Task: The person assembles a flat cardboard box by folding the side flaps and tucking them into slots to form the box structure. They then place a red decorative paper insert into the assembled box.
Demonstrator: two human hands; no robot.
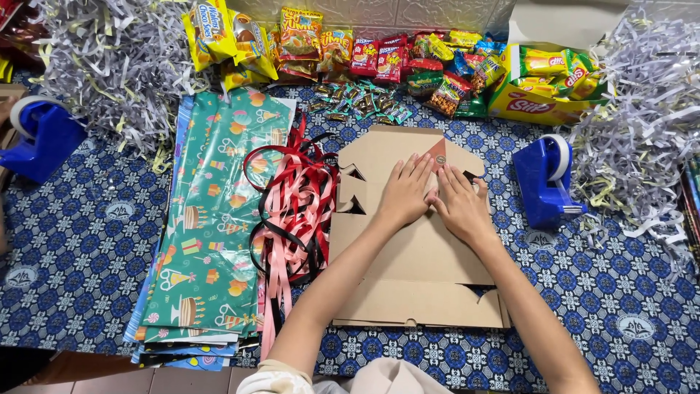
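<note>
A flat brown cardboard box blank (415, 255) lies on the patterned blue tablecloth (80, 241) in front of me. My left hand (403, 191) rests palm down on its upper part, fingers together and pointing away. My right hand (459, 204) lies flat beside it, fingertips touching a folded flap with a small reddish triangle (437, 153). Both hands press on the cardboard and grip nothing.
Red, pink and black ribbons (292, 211) and a stack of green party wrapping paper (211, 219) lie left of the box. Blue tape dispensers (545, 181) (40, 135) stand at each side. Snack packets (379, 55), a yellow carton (543, 95) and shredded paper (117, 66) line the back.
</note>
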